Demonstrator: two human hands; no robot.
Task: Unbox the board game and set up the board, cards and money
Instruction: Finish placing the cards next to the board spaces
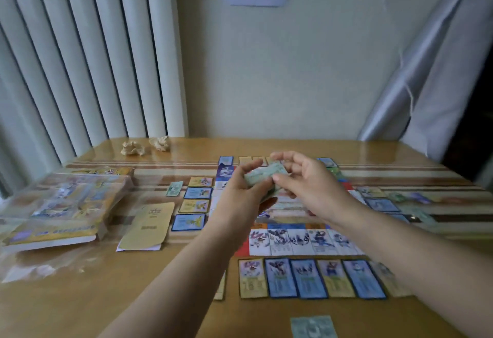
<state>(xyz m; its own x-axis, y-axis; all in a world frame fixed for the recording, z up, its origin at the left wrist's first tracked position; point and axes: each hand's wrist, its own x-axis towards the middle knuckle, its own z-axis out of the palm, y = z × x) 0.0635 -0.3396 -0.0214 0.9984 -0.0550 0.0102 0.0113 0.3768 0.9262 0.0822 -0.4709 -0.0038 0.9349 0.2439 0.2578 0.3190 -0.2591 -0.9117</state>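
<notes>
Left hand (240, 193): is gripping the stack of green play money (262, 177), fingers curling round its left end, apparently as the steady base for counting.
Right hand (309, 185): is pinching the stack's right end between thumb and fingertips, probably working one note loose; blur is hiding whether a note is separating.
Play money: is being held off the counter (133, 297), above the middle of the game board (301, 241).
Game board: is lying flat, right of the counter's centre.
Near card row (309, 279): is lying just beside the board's near edge, the cards seemingly pairing with the squares above them.
Left card column (194, 204): is running along the board's left side for the same reason.
Single green note (313, 327): is lying by the counter's near edge, possibly starting a player's share.
Game box (66, 204): is sitting at the counter's left edge, well apart from the board.
Stage: board and cards are looking set; money is being dealt out.
</notes>
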